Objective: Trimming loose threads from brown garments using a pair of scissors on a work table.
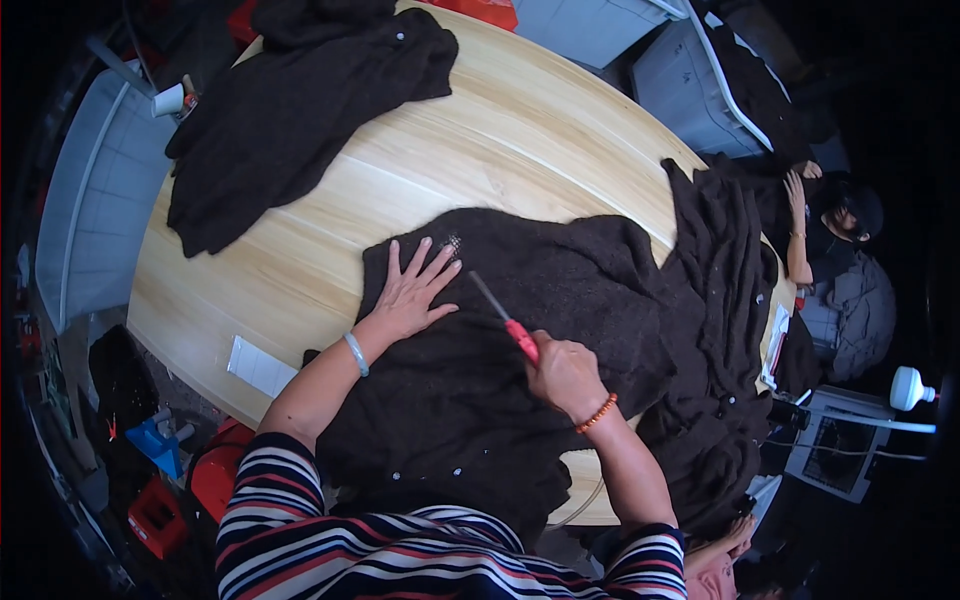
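A dark brown knitted garment point(560, 300) lies spread on the round wooden table point(500, 140) in front of me. My left hand point(412, 290) presses flat on it with fingers spread, next to a small light patch on the knit. My right hand point(562, 372) grips a thin tool with a red handle point(520, 338); its metal tip points up-left toward the left fingertips and rests on the fabric.
A second dark garment point(290, 110) lies at the table's far left. More dark garments point(720, 330) are heaped at the right edge. Another person point(835, 240) sits at the far right. A white card point(258, 367) lies near the table's front-left edge. Red and blue items point(160, 470) sit on the floor, left.
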Tool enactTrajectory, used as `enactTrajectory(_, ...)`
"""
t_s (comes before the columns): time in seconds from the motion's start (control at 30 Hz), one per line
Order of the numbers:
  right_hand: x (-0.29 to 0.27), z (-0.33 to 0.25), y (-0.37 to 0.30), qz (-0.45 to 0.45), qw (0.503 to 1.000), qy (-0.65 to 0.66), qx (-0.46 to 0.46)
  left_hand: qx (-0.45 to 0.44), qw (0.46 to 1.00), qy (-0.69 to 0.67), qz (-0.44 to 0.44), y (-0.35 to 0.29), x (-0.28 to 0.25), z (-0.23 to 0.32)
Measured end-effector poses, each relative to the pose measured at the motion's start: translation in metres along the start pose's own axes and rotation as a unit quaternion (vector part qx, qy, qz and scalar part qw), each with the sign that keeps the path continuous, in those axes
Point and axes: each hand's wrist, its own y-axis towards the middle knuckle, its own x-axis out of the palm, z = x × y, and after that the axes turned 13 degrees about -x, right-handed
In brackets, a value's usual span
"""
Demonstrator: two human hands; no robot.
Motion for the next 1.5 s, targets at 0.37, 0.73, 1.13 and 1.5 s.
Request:
enactTrajectory(0.37,0.005,-0.003,0.018,-0.02,1.0,0.02,0.002,-0.006,0.999,0.034,-0.021,-0.012,-0.003,-0.002)
enactTrajectory(0.73,0.016,0.004,-0.065,0.035,0.996,0.083,0.009,-0.061,0.993,-0.032,-0.098,0.001,-0.034,-0.023)
enactTrajectory(1.13,0.066,-0.009,-0.195,-0.016,0.976,0.134,0.17,-0.014,0.96,-0.035,-0.278,-0.097,-0.071,-0.038)
enactTrajectory(1.5,0.073,-0.025,-0.233,0.033,0.974,0.137,0.178,0.005,0.953,-0.298,-0.062,-0.091,-0.078,-0.004)
